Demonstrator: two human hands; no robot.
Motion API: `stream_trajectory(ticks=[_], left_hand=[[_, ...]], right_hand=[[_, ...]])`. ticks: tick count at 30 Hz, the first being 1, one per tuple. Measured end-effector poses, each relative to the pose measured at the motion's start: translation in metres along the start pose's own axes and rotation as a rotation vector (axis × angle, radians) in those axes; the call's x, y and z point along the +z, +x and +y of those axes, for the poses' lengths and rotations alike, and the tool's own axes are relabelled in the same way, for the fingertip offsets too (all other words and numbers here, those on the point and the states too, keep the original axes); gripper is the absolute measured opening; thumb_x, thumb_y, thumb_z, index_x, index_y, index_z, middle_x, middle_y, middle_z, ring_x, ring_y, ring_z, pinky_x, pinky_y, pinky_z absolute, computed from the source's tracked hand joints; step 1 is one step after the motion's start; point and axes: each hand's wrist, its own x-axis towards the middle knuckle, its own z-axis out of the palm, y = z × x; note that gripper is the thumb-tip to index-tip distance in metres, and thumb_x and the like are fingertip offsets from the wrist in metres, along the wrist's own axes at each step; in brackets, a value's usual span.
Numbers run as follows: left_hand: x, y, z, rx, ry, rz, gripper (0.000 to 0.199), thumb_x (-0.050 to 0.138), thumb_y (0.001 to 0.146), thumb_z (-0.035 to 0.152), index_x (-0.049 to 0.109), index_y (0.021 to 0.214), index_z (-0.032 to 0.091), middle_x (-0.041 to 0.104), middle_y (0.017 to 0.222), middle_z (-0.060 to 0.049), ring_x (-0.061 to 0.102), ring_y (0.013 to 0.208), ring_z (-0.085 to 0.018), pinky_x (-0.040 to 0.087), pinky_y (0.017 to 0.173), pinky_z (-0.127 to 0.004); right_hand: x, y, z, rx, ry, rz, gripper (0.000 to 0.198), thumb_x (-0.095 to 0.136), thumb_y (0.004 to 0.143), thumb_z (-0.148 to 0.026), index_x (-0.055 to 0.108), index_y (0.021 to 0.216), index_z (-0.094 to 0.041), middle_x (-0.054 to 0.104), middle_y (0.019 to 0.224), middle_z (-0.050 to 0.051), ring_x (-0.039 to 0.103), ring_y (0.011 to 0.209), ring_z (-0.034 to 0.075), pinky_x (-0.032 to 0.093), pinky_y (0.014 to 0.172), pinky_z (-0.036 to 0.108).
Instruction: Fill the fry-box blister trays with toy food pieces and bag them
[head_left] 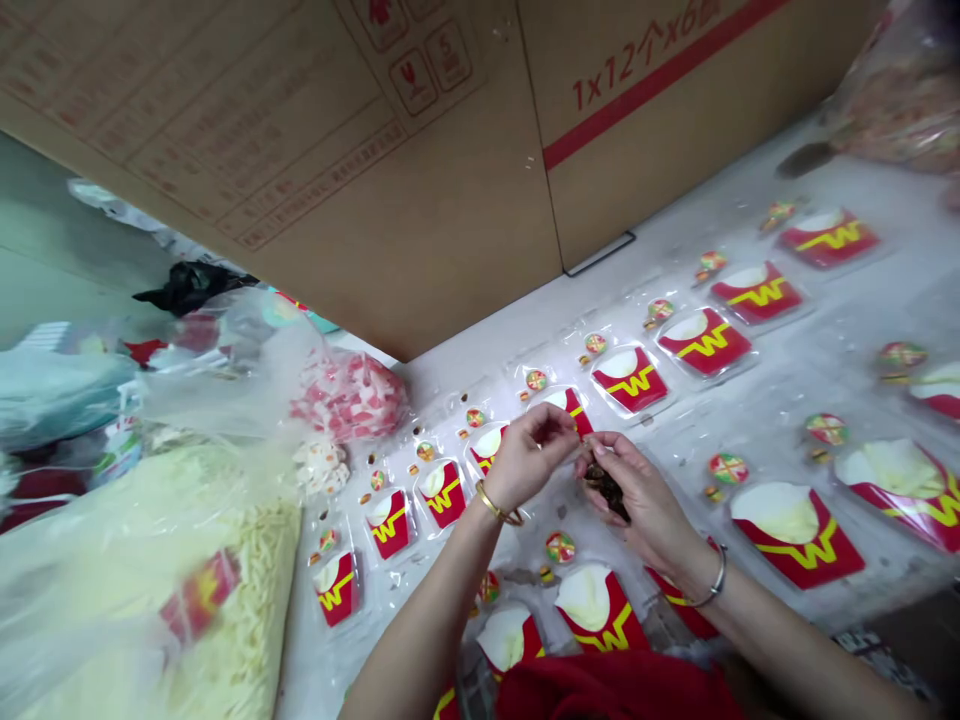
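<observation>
Over the rows of plastic trays, my two hands nearly meet at the fingertips. My left hand point(534, 452), a gold bracelet at its wrist, is pinched; whatever lies between its fingertips is too small to make out. Curled fingers of my right hand point(641, 495) hold a clump of small dark brown pieces point(606, 490), partly hidden by the palm. Beneath and around them are clear trays, each with a red fries box with a yellow zigzag point(630, 380), a round colourful disc point(559, 547) and a tiny burger-like piece point(546, 574).
A large cardboard carton point(450, 200) stands along the table's far side. At left is a clear bag of pale yellow fries-like sticks point(255, 590), with a bag of pink-and-white pieces point(349, 395) behind it. Another filled bag point(900, 110) sits at the far right.
</observation>
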Motion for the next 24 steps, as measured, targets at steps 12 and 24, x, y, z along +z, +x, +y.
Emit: stream_trajectory(ticks=[12, 24], left_hand=[[-0.050, 0.109, -0.040, 0.329, 0.926, 0.299, 0.016, 0.052, 0.080, 0.008, 0.058, 0.090, 0.019, 0.061, 0.093, -0.004, 0.057, 0.087, -0.017, 0.040, 0.084, -0.035], [0.015, 0.025, 0.029, 0.309, 0.352, -0.192, 0.015, 0.060, 0.086, 0.033, 0.065, 0.091, 0.020, 0.063, 0.098, -0.007, 0.057, 0.098, -0.019, 0.044, 0.091, -0.034]], right_hand=[[-0.017, 0.001, -0.019, 0.033, 0.107, 0.004, 0.015, 0.058, 0.090, -0.035, 0.054, 0.092, -0.021, 0.055, 0.080, 0.000, 0.038, 0.049, 0.006, 0.014, 0.042, 0.019], [-0.016, 0.010, -0.025, 0.121, 0.322, -0.001, 0.026, 0.065, 0.083, -0.044, 0.055, 0.085, -0.020, 0.054, 0.072, -0.002, 0.039, 0.047, 0.006, 0.019, 0.040, 0.018]])
